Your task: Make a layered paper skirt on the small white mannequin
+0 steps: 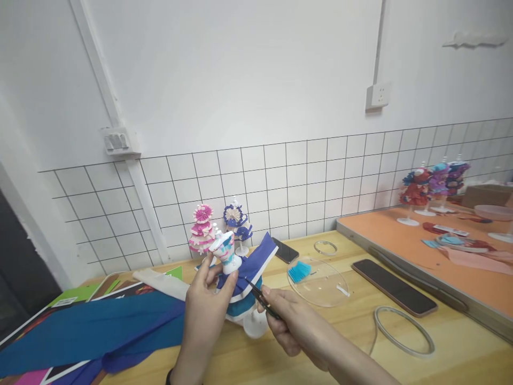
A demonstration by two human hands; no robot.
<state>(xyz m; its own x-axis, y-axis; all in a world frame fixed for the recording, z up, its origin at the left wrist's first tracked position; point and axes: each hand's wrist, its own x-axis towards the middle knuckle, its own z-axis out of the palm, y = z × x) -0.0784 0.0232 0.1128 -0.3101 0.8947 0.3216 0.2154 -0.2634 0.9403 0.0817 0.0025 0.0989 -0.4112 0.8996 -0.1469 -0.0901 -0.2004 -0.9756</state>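
My left hand (pixel 210 294) is closed around a miniature dress form (pixel 227 250) with a white, pink and teal bodice, holding it tilted above the wooden table. A purple crepe strip with a white edge (pixel 262 258) wraps the form's waist, and its free end sticks up to the right. Beneath it shows a teal skirt layer (pixel 241 307), and the form's round white base (pixel 255 324) points toward me. In my right hand (pixel 294 316) is a pair of black tweezers (pixel 260 295), its tips at the purple strip near the waist.
A clear round plate (pixel 340 299) carries a pleated blue piece (pixel 300 271). Two phones (pixel 395 286) and metal rings (pixel 404 331) lie on the right. Teal crepe (pixel 88 326) spreads at left. Dressed forms (pixel 202 230) stand behind; others (pixel 417 192) stand on an orange surface (pixel 372 227).
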